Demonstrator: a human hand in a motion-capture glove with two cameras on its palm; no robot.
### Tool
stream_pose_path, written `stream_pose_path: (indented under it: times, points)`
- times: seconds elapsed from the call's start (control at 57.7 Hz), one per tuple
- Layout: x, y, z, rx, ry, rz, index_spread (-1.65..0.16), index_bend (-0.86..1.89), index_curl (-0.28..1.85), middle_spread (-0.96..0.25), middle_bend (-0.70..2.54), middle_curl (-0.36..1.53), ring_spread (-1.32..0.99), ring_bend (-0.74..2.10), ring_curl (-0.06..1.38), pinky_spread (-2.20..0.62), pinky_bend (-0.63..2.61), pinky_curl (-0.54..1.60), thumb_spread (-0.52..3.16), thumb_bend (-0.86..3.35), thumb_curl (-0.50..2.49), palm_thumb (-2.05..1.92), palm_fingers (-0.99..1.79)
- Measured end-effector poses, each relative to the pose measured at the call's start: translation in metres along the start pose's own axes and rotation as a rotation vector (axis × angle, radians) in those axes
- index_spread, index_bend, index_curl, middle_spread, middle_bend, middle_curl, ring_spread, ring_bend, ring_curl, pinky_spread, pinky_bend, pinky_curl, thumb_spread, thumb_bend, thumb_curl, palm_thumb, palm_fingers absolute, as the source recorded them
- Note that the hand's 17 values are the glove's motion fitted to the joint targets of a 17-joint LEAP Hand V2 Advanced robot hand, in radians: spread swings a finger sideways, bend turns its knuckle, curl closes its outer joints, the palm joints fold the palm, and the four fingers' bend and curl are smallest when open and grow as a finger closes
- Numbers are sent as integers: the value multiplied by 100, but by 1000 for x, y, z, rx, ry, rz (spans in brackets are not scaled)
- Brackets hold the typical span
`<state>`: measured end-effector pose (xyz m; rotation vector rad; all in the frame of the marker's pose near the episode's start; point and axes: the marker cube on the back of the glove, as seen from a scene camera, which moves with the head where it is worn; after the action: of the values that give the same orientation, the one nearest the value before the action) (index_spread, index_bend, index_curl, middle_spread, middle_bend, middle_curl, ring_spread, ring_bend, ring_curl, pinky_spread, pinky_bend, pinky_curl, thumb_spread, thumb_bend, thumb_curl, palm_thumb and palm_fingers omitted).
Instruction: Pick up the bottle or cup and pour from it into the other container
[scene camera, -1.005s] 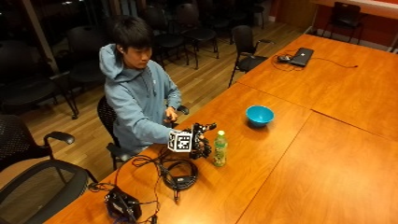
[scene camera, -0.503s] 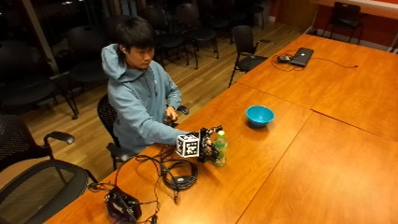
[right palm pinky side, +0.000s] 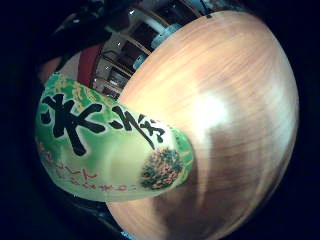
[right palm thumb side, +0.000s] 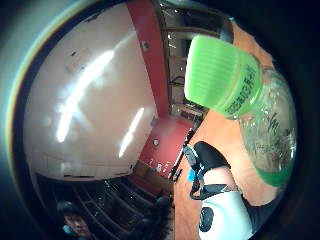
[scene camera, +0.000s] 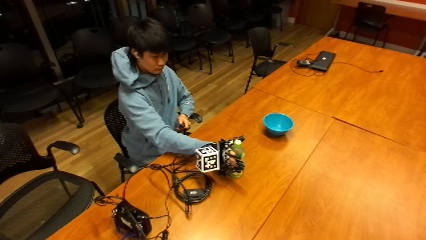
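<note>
A green bottle (scene camera: 236, 149) with a light green cap (right palm thumb side: 220, 80) stands upright on the wooden table (scene camera: 346, 170), in front of the seated person. My gloved right hand (scene camera: 225, 159) is wrapped round the side of the bottle nearest the person, fingers curled about its body. The bottle's green label (right palm pinky side: 110, 145) fills much of the little finger side palm view, with bare table beyond it. A black gloved finger (right palm thumb side: 207, 155) shows beside the bottle's clear shoulder. A blue bowl (scene camera: 277, 123) sits on the table a short way beyond the bottle, apart from it.
A coil of black cables (scene camera: 191, 186) and a black device (scene camera: 133, 220) lie on the table beside the hand. A laptop (scene camera: 324, 60) rests at the table's far end. Office chairs (scene camera: 40, 200) stand along the table's edge.
My right hand has slid across the table to the bottle and closed round it. The bottle and bowl stay where they were.
</note>
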<state>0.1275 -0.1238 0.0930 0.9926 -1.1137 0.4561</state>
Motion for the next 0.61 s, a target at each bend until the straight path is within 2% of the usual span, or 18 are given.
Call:
stream_pose_path:
  times: [0.052,0.156,0.225,0.329,0.607]
  points:
    - [2,9,1,-82,1,81,-20,14,23,12,19,34,13,56,31,22,75,29,84,-2,37,75,35]
    - [6,10,5,-78,-6,76,-21,19,27,9,18,34,11,54,31,21,72,28,83,-1,38,82,50]
    - [6,7,8,-75,-28,86,-20,25,30,7,19,35,8,51,31,18,67,27,81,0,40,88,68]
    - [4,5,19,-132,-50,75,-17,19,32,2,28,39,-1,52,32,7,58,26,77,1,45,98,97]
    - [-24,18,78,-328,-4,-5,-15,14,34,-5,27,44,-15,52,39,-15,58,31,44,-3,57,106,113]
